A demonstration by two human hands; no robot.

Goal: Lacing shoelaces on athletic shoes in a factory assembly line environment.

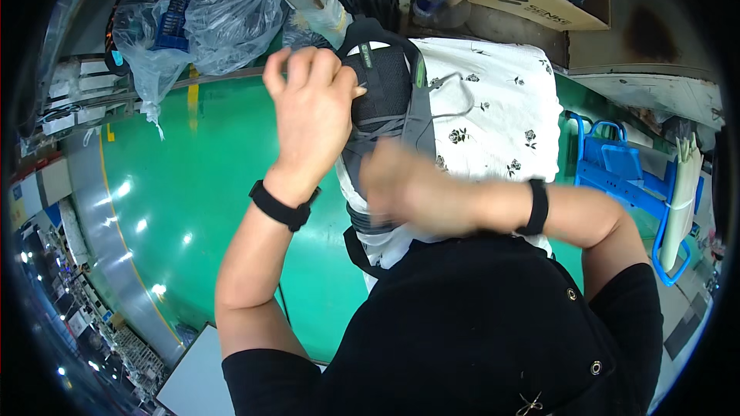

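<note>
A dark grey and black backpack (388, 81) with a mesh panel, straps and a small green-marked label lies lengthwise in front of me, its near end close to my body. Under it is a white cloth (501, 100) printed with black roses. My left hand (312, 96) is at the bag's upper left side, fingers curled and thumb tip by the mesh; whatever they pinch is hidden. Over the bag's lower middle, my right hand (408, 185) is smeared by motion, so its fingers do not show clearly. A thin grey cord (462, 96) loops from the bag onto the cloth.
Clear plastic bags (231, 15) hang at the upper left beside a blue crate (181, 8). A cardboard box (532, 0) stands at the far right. Right of the cloth is a blue metal cart (624, 166) with pale rolled material (680, 208). The floor (223, 154) is green.
</note>
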